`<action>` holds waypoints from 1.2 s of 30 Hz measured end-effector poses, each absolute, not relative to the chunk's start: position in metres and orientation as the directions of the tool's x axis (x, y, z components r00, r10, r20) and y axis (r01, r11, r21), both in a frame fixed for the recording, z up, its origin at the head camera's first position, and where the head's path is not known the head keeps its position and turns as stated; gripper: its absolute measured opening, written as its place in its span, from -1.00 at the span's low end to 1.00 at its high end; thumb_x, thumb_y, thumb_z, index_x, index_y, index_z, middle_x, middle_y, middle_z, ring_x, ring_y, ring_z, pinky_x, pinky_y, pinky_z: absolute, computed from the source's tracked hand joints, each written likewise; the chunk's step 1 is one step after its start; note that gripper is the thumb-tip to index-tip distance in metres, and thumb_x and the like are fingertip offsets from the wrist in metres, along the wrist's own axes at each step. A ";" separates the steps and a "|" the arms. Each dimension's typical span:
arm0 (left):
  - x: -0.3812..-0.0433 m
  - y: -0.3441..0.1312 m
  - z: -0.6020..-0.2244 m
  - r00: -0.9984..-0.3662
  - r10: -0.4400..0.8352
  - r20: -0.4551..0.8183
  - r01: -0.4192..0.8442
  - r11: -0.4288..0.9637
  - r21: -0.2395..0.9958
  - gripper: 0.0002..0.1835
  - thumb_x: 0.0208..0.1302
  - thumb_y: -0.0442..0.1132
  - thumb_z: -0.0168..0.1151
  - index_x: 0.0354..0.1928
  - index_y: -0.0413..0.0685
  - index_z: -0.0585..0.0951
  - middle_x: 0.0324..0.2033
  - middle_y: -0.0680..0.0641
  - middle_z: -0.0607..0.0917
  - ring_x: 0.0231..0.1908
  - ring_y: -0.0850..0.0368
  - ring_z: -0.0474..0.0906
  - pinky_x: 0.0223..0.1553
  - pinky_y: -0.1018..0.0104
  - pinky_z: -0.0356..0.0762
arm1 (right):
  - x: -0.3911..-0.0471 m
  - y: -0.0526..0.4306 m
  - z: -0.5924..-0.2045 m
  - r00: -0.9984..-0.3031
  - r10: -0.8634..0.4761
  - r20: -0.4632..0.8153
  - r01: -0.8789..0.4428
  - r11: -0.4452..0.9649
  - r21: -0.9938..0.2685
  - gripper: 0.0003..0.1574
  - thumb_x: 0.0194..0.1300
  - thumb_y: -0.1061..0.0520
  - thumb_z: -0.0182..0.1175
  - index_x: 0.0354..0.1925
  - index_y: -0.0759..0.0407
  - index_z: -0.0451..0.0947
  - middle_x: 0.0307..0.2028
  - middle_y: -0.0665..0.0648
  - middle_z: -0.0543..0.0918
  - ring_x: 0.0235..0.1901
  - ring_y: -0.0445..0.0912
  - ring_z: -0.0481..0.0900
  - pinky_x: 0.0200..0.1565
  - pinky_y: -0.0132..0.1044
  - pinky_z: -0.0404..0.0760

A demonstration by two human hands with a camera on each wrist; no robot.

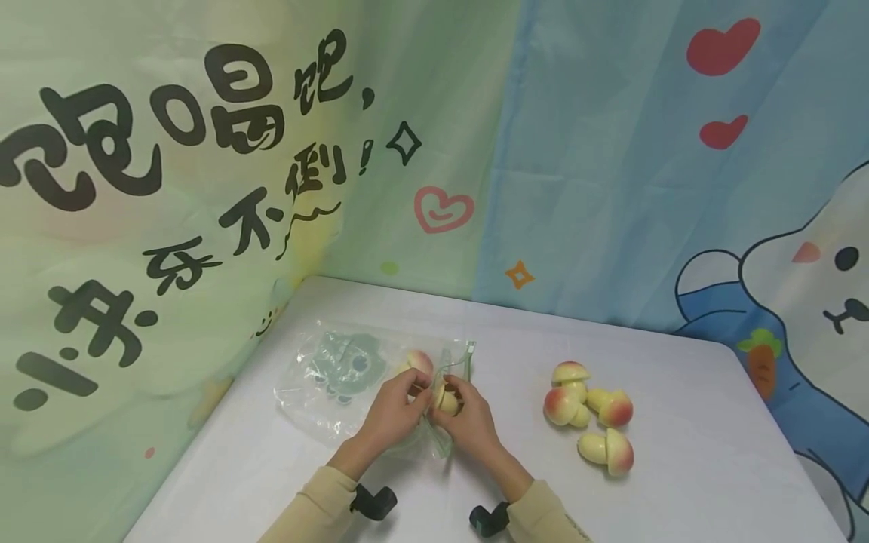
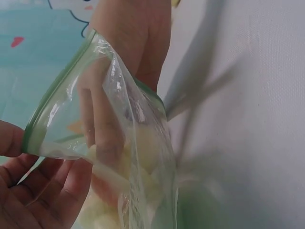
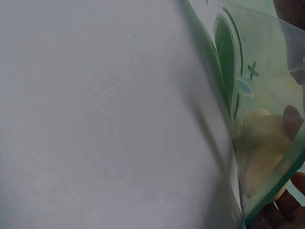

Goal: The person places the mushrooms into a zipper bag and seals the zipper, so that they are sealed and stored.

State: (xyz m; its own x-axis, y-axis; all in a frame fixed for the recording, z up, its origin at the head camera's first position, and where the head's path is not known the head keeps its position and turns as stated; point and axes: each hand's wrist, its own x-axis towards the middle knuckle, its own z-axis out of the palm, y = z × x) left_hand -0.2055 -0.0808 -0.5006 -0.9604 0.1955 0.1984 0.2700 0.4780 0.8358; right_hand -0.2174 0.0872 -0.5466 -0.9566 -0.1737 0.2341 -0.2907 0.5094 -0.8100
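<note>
A clear zip bag (image 1: 292, 377) with a green animal print lies on the white table, its mouth facing right. My left hand (image 1: 396, 411) pinches the green zip edge (image 2: 57, 88) and holds the mouth apart. The right hand (image 1: 474, 422) reaches into the mouth with its fingers around a toy mushroom (image 1: 446, 401), yellow with a reddish cap. Another toy mushroom (image 1: 419, 361) shows through the plastic beyond the left fingers. In the right wrist view, the held mushroom (image 3: 262, 148) appears blurred behind the bag's film.
Right of the bag lie several toy mushrooms: a cluster (image 1: 566, 400), one beside it (image 1: 614, 407) and one nearer the front (image 1: 614, 452). Printed curtains (image 1: 421, 136) hang along the table's back and left side.
</note>
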 end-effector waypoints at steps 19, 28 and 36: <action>-0.209 -0.076 -0.498 -0.970 0.166 0.179 0.238 0.476 0.847 -0.85 0.37 -0.23 0.10 -0.10 -0.07 0.57 -0.14 -0.08 0.68 -0.34 0.20 0.60 -0.43 0.37 0.57 | -0.187 0.169 -0.532 -0.981 0.015 0.194 -0.172 0.404 -0.898 -0.20 0.06 0.21 0.48 0.25 0.21 0.40 0.08 0.22 0.58 0.08 0.15 0.52 0.05 -0.20 0.58; -0.209 -0.077 -0.498 -0.973 0.150 0.178 0.229 0.499 0.836 -0.84 0.36 -0.21 0.11 -0.11 -0.06 0.59 -0.16 -0.04 0.68 -0.19 0.12 0.60 -0.32 0.33 0.56 | -0.174 0.228 -0.515 -0.931 0.216 0.293 -0.139 0.534 -0.834 -0.33 0.08 0.27 0.45 0.17 0.21 0.49 0.03 0.17 0.64 -0.10 -0.05 0.54 -0.13 -0.56 0.51; -0.211 -0.078 -0.499 -0.972 0.163 0.166 0.227 0.495 0.839 -0.83 0.37 -0.20 0.11 -0.09 -0.06 0.59 -0.15 -0.05 0.68 -0.20 0.13 0.60 -0.35 0.36 0.57 | -0.160 0.284 -0.510 -0.882 0.390 0.265 0.026 0.602 -0.798 -0.39 0.14 0.25 0.41 0.17 0.20 0.51 0.05 0.09 0.58 -0.07 -0.09 0.45 -0.13 -0.65 0.41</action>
